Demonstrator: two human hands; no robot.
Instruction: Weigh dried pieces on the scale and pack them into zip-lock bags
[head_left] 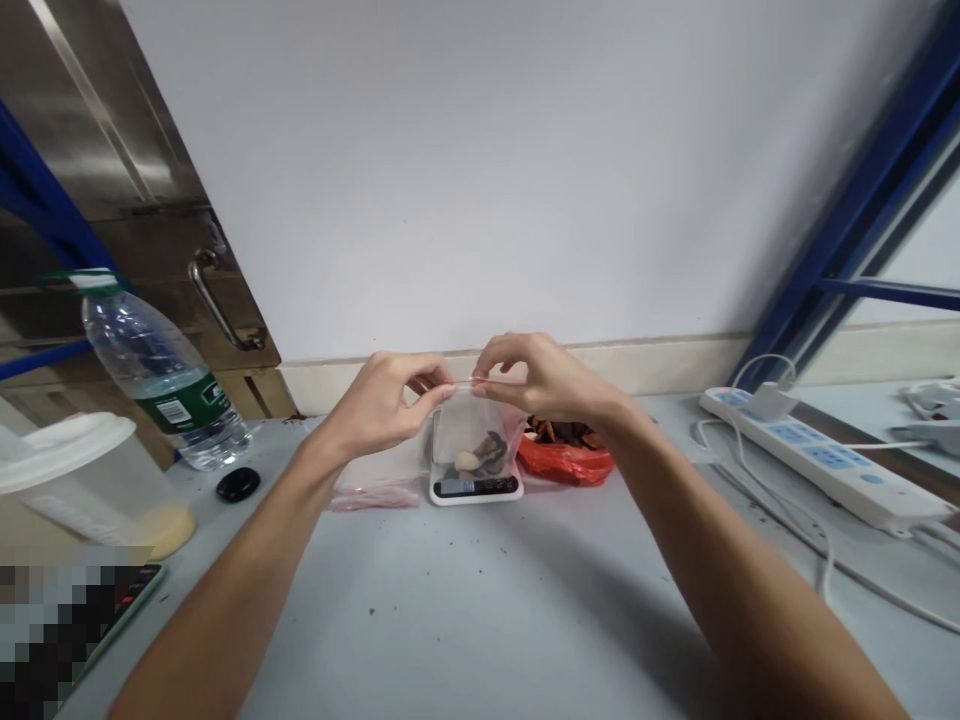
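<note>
Both hands pinch the top edge of a clear zip bag (469, 425), which hangs upright over a white digital scale (477, 500). My left hand (394, 400) grips the edge from the left, closed at the fingertips. From the right, my right hand (536, 375) pinches the same edge close beside it. Dark and pale dried pieces, perhaps mushrooms (484, 457), lie in the bottom of the bag. Whether the bag rests on the scale I cannot tell. Behind my right wrist sits a red plastic bag (566, 465) with dark dried pieces.
Flat clear bags with pink edges (375, 495) lie left of the scale. Further left stand a water bottle (169, 370), a black round object (238, 485), a lidded plastic cup (82, 490) and a phone (112, 620). A power strip (825, 450) with cables lies at right.
</note>
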